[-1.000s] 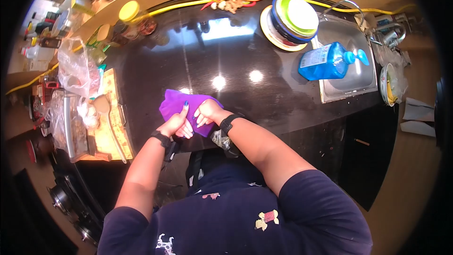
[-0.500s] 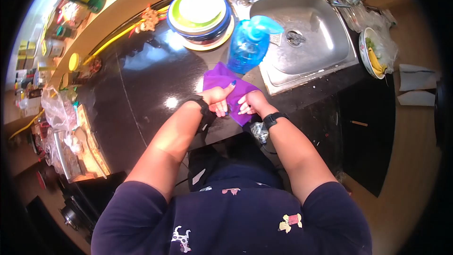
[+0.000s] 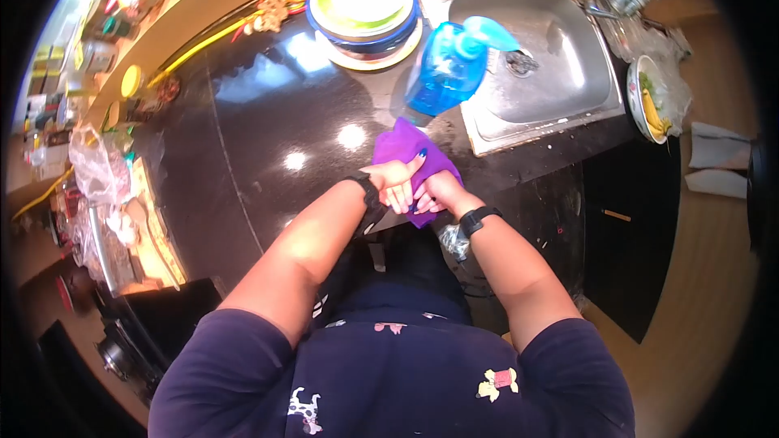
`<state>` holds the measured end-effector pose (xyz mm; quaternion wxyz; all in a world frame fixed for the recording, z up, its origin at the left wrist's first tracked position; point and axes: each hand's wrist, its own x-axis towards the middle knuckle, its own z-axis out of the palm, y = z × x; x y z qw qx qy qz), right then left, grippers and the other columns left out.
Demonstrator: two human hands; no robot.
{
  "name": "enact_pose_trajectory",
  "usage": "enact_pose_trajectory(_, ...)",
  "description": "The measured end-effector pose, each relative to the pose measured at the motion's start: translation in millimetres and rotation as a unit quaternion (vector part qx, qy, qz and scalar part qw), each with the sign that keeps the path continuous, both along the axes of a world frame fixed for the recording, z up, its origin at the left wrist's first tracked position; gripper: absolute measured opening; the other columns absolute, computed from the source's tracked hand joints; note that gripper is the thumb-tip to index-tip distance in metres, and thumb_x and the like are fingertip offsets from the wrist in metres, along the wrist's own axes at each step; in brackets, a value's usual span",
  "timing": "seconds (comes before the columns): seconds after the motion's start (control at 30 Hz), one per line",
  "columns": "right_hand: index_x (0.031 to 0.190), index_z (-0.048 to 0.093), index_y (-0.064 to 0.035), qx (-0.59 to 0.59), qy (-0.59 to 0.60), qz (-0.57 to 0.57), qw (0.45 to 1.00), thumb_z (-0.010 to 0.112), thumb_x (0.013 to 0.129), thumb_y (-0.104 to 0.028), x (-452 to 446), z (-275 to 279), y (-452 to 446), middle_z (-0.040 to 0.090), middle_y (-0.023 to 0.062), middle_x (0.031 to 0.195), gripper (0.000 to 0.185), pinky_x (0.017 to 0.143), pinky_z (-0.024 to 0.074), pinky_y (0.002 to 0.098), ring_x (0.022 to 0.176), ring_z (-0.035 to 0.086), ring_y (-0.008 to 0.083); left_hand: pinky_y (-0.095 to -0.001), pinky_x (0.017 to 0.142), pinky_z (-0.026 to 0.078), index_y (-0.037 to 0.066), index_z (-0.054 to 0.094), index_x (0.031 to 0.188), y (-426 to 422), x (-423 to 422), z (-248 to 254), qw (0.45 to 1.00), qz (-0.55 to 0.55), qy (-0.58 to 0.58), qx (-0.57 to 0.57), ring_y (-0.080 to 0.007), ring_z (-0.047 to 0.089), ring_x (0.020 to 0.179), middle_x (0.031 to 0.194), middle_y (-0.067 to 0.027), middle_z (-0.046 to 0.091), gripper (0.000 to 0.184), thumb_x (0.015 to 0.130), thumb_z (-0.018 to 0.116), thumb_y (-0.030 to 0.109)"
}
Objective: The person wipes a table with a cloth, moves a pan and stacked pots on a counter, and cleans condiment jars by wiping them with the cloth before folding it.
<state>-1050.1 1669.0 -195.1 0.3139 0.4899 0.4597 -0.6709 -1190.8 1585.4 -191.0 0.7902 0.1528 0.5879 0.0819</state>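
Note:
A purple cloth (image 3: 398, 144) is bunched up at the counter's front edge, between my two hands. My left hand (image 3: 396, 182) grips its near left part, with the thumb pointing up over the fabric and the fingers curled below. Closed on the right side of the cloth is my right hand (image 3: 441, 190), its fingertips close to the left hand's fingers. Just beyond the cloth stands a clear blue plastic jug-like bottle (image 3: 445, 77) with a light blue top.
Stacked plates and bowls (image 3: 363, 12) stand at the back, left of the steel sink (image 3: 560, 85). To the sink's right sits a bowl with bananas (image 3: 652, 105). Crowded shelves line the left, near a wooden board (image 3: 158, 223). The dark counter (image 3: 276, 130) has a glossy surface.
My hands have come closer together, and the cloth between them is more bunched and narrower. The whole view has shifted slightly, so the counter items appear further right and higher.

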Motion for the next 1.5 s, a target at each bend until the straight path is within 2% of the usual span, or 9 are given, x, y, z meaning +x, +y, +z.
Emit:
enact_pose_trajectory(0.07,0.075,0.062,-0.0029,0.009,0.008,0.062,0.998,0.039,0.087,-0.027,-20.7,-5.4,-28.4,0.063,0.0115,0.063,0.036,0.045,0.0436,0.0272,0.053,0.063,0.0200,-0.0285,0.045,0.044,0.001,0.062,0.066,-40.9,-15.9,-2.3,0.999,0.036,-0.015,-0.015,-0.0214,0.064,0.053,0.067,-0.0154,0.066,0.096,0.079,0.007,0.078)
enact_pose_trajectory(0.2,0.075,0.064,-0.0029,-0.018,0.078,0.149,0.986,0.034,0.085,-0.016,-62.9,-10.7,-97.4,0.064,0.0154,0.063,0.034,0.041,0.0446,0.0279,0.052,0.064,0.0225,-0.0273,0.049,0.045,0.002,0.062,0.066,-134.8,-49.0,-0.1,0.996,0.088,-0.002,-0.014,-0.0207,0.065,0.057,0.067,-0.0147,0.066,0.096,0.078,0.005,0.078)
enact_pose_trajectory(0.37,0.075,0.064,-0.0020,-0.093,0.114,0.234,0.961,0.038,0.086,-0.018,-109.8,-21.1,-184.8,0.066,0.0173,0.070,0.033,0.044,0.0481,0.0322,0.055,0.066,0.0263,-0.0281,0.051,0.047,-0.001,0.064,0.066,-246.6,-83.0,3.8,0.988,0.145,0.035,-0.052,-0.0228,0.066,0.058,0.068,-0.0159,0.066,0.100,0.077,0.004,0.079)
enact_pose_trajectory(0.6,0.075,0.065,-0.0017,-0.068,0.126,0.296,0.944,0.042,0.085,-0.017,-155.7,-25.3,-257.5,0.066,0.0170,0.068,0.029,0.044,0.0482,0.0317,0.054,0.065,0.0238,-0.0266,0.044,0.046,-0.003,0.064,0.063,-329.7,-104.0,-2.3,0.974,0.210,0.054,-0.064,-0.0257,0.066,0.055,0.064,-0.0173,0.065,0.104,0.073,0.005,0.082)
enact_pose_trajectory(0.87,0.075,0.064,-0.0023,-0.102,0.140,0.217,0.961,0.042,0.082,-0.011,-129.3,-42.8,-237.3,0.065,0.0183,0.066,0.025,0.042,0.0471,0.0315,0.054,0.066,0.0252,-0.0287,0.037,0.045,-0.006,0.061,0.058,-314.2,-88.8,-7.5,0.973,0.203,0.091,-0.057,-0.0265,0.063,0.047,0.060,-0.0198,0.063,0.106,0.072,0.004,0.083)
enact_pose_trajectory(0.93,0.075,0.063,-0.0015,-0.070,0.132,0.201,0.968,0.040,0.080,-0.009,-120.5,-12.9,-211.0,0.065,0.0177,0.064,0.025,0.041,0.0464,0.0306,0.054,0.066,0.0251,-0.0285,0.038,0.045,-0.006,0.061,0.059,-296.3,-81.3,-6.6,0.977,0.185,0.092,-0.056,-0.0261,0.063,0.047,0.060,-0.0196,0.063,0.104,0.073,0.005,0.082)
enact_pose_trajectory(1.13,0.078,0.067,-0.0033,-0.031,0.066,0.202,0.977,0.043,0.081,-0.010,-81.4,-15.2,-123.2,0.067,0.0161,0.071,0.025,0.045,0.0475,0.0310,0.057,0.066,0.0241,-0.0276,0.040,0.047,-0.005,0.061,0.060,-198.9,-48.0,-4.0,0.985,0.154,0.076,-0.007,-0.0261,0.063,0.049,0.059,-0.0183,0.063,0.100,0.077,0.010,0.079)
enact_pose_trajectory(1.27,0.080,0.066,-0.0002,-0.001,0.054,0.125,0.991,0.040,0.076,-0.006,-43.2,-4.4,-58.6,0.067,0.0158,0.069,0.027,0.047,0.0481,0.0297,0.058,0.066,0.0234,-0.0279,0.042,0.047,-0.002,0.062,0.061,-121.3,-24.6,-0.4,0.993,0.093,0.075,0.013,-0.0250,0.064,0.050,0.059,-0.0160,0.064,0.100,0.075,0.009,0.081)
enact_pose_trajectory(1.5,0.080,0.063,-0.0009,0.012,-0.002,0.056,0.998,0.043,0.082,-0.012,24.5,-6.3,27.6,0.065,0.0158,0.069,0.022,0.048,0.0448,0.0306,0.058,0.065,0.0240,-0.0276,0.038,0.044,-0.002,0.064,0.062,-13.7,17.8,-2.3,0.995,0.044,0.068,0.049,-0.0229,0.062,0.046,0.060,-0.0164,0.064,0.094,0.082,0.014,0.075)
